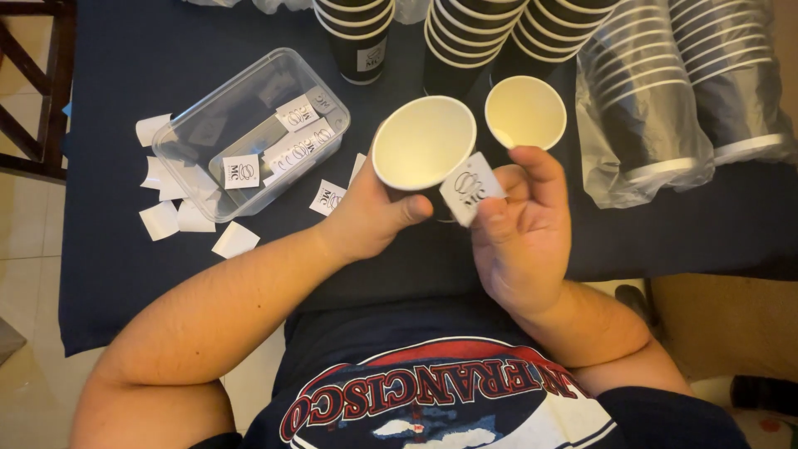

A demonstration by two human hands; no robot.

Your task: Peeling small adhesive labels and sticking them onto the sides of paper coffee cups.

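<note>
My left hand [370,214] grips a black paper cup [422,143] with a white inside, tilted so its mouth faces me. My right hand [524,229] pinches a small white square sticker [470,188] with a black logo, held against the cup's outer wall just below the rim. A second open cup [525,111] stands on the table right behind the held one.
A clear plastic box [249,133] with sticker sheets lies at the left, with white backing scraps [179,208] scattered around it. Stacks of black cups [465,37] line the far edge; more sit in plastic sleeves [665,100] at right. Dark cloth [125,266] covers the table.
</note>
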